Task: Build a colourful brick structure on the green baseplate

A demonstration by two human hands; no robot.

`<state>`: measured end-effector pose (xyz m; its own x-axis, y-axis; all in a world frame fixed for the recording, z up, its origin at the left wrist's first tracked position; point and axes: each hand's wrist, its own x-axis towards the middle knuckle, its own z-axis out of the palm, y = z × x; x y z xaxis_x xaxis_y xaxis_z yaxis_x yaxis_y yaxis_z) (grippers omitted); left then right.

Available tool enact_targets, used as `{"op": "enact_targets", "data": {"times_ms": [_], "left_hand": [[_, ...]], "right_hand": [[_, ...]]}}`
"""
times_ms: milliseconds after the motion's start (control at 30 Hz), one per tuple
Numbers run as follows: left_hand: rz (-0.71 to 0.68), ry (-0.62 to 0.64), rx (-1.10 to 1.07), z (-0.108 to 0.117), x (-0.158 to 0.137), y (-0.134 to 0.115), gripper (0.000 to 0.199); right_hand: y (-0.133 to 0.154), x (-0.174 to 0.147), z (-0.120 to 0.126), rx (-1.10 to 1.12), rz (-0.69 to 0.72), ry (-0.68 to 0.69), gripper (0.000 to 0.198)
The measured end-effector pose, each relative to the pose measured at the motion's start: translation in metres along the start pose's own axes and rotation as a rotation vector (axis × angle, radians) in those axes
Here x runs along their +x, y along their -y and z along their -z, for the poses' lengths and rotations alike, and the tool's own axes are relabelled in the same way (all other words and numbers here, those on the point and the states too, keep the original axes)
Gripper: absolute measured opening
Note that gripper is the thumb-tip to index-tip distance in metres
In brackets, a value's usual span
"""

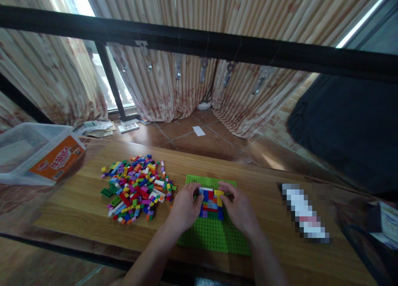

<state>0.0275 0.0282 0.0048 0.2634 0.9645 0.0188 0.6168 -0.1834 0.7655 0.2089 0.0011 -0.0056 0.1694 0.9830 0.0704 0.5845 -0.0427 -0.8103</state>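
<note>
A small build of toy bricks (pixel 212 204) in red, blue, white, yellow and purple is on the green baseplate (pixel 214 236). My left hand (pixel 185 205) has its thumb and fingers closed on the left side of this build. At the opposite side, my right hand (pixel 239 205) pinches the build's edge by the yellow bricks with thumb and index finger. The fingers partly cover the build's sides. Whether its whole underside is pressed onto the studs, I cannot tell.
A wide heap of loose bricks (pixel 137 190) covers the left part of the wooden table (pixel 77 207). Beyond it stands a clear plastic bin (pixel 18 153) with an orange label. A blurred-out flat object (pixel 304 213) lies at the right. A dark metal bar (pixel 186 39) crosses above.
</note>
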Motion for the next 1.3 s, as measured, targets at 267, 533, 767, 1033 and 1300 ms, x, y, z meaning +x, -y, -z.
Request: {"op": "enact_targets", "data": {"times_ms": [267,533,767,1033,1300], "left_hand": [[-0.014,-0.003,0.008,0.001,0.000,0.000,0.027],[-0.013,0.000,0.019,0.003,0.000,-0.003,0.026],[-0.019,-0.008,0.017,0.001,0.000,-0.001,0.027],[-0.006,0.001,0.010,0.001,-0.002,-0.001,0.028],[-0.006,-0.006,0.009,0.000,-0.002,-0.001,0.030]], "right_hand": [[0.003,0.004,-0.004,0.008,0.021,-0.006,0.041],[0.005,0.002,-0.003,-0.048,0.028,0.012,0.042],[0.010,0.001,0.001,-0.090,0.030,-0.040,0.036],[0.012,-0.004,-0.006,-0.082,-0.013,-0.031,0.035],[0.018,-0.008,-0.005,-0.031,0.007,0.025,0.036]]}}
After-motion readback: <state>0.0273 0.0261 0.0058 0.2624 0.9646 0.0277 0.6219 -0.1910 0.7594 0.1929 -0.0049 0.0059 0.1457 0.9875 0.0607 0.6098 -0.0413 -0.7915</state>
